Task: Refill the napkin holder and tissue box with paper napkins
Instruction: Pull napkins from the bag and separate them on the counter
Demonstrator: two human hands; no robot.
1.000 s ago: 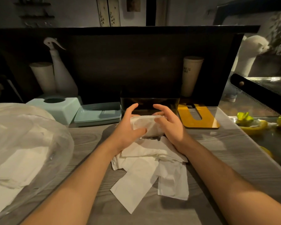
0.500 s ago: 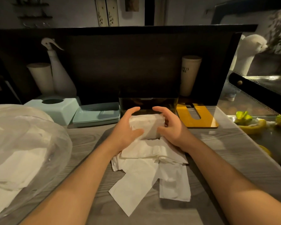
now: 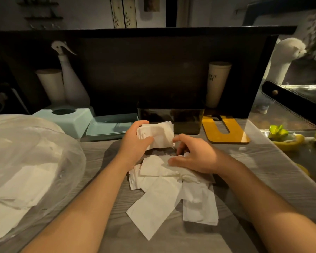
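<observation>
Left grip (image 3: pixel 135 141): napkin stack (image 3: pixel 158 135) | cup (image 3: pixel 217 83) text partly legible: "ME"

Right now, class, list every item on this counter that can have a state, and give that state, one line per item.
left hand: grips a folded napkin stack, lifted
right hand: fingers loosely curled over the loose napkins, grip unclear
loose napkins: scattered flat on the counter
black napkin holder: upright, contents not visible
tissue box: round opening, no tissue showing
plastic bag: holds white paper
</observation>
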